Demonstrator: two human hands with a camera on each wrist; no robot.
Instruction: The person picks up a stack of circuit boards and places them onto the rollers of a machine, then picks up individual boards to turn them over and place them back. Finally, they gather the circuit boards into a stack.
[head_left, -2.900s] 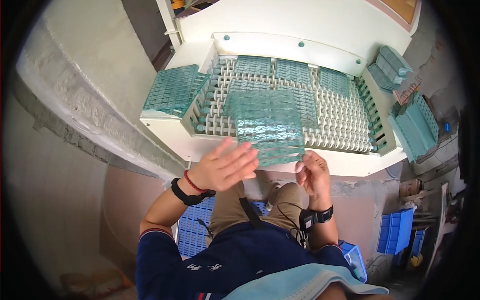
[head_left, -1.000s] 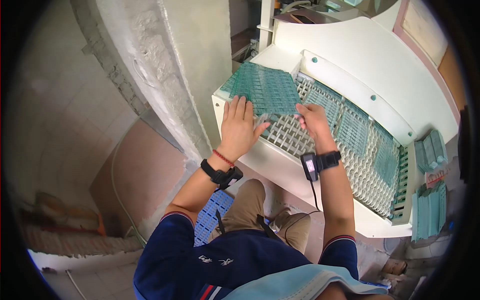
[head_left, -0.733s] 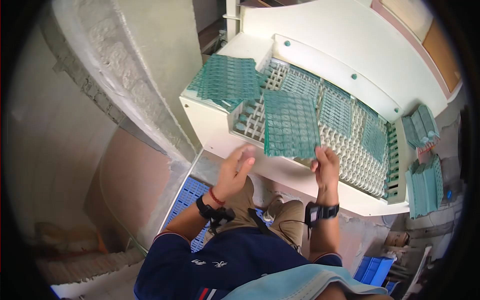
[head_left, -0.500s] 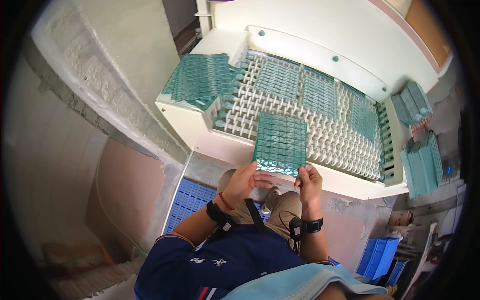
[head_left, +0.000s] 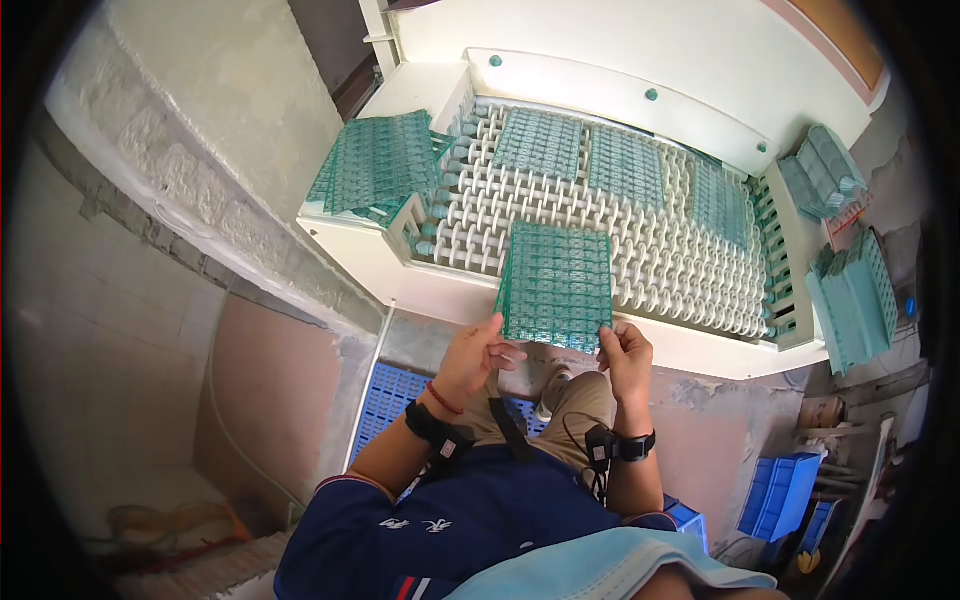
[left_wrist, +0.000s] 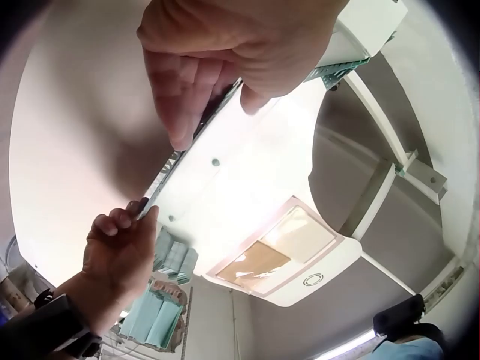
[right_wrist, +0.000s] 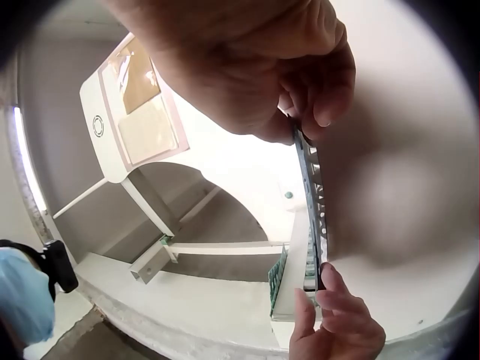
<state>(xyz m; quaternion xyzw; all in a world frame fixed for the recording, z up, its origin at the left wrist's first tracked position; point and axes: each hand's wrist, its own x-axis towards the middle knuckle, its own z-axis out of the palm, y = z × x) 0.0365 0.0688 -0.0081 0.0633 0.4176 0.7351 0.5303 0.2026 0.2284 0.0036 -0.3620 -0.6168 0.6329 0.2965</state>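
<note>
Grip is what has changed: under a second ago only the right hand (head_left: 628, 352) held the green circuit panel (head_left: 557, 283), while the left hand (head_left: 478, 350) hung loose beneath it. Now both hands hold it, one at each near corner, much as they did half a second ago. The panel sits over the near end of the white roller conveyor (head_left: 660, 270) and hides some of the rollers; whether it touches them cannot be told.

Below the person's knees lies a blue crate (head_left: 383, 400). Beyond the held panel, three more panels (head_left: 540, 143) lie flat across the far rollers. A stack of panels (head_left: 378, 165) rests on the ledge left of the conveyor, beside a rough concrete pillar (head_left: 190, 130). Further stacks (head_left: 848, 300) stand on the right.

Both forearms reach forward from the body, wrists raised. In the left wrist view the left thumb and fingers pinch the panel, seen edge-on. The right wrist view shows the right thumb and fingertips pinching the opposite corner.
</note>
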